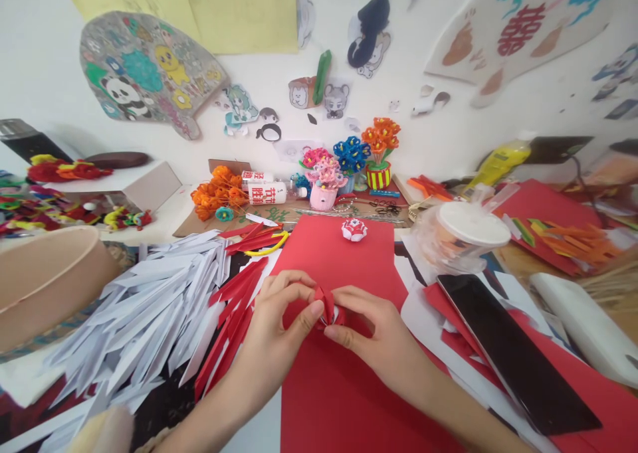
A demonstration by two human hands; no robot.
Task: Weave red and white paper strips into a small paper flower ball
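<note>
My left hand (279,327) and my right hand (371,327) meet over a red paper sheet (339,386). Both pinch a small folded red paper piece (327,307) between fingertips and thumbs, just above the sheet. Left of my left hand lies a fan of folded red paper strips (234,313), and beyond it a large heap of folded white paper strips (144,307). A finished red-and-white folded paper ball (353,229) sits at the far end of the red sheet.
A black phone (513,347) lies to the right, with a clear plastic tub with a white lid (463,234) behind it. Paper flower pots (349,164), orange paper flowers (219,190), glue bottles (266,190) and scissors (383,207) line the back. A tan box (44,273) stands at left.
</note>
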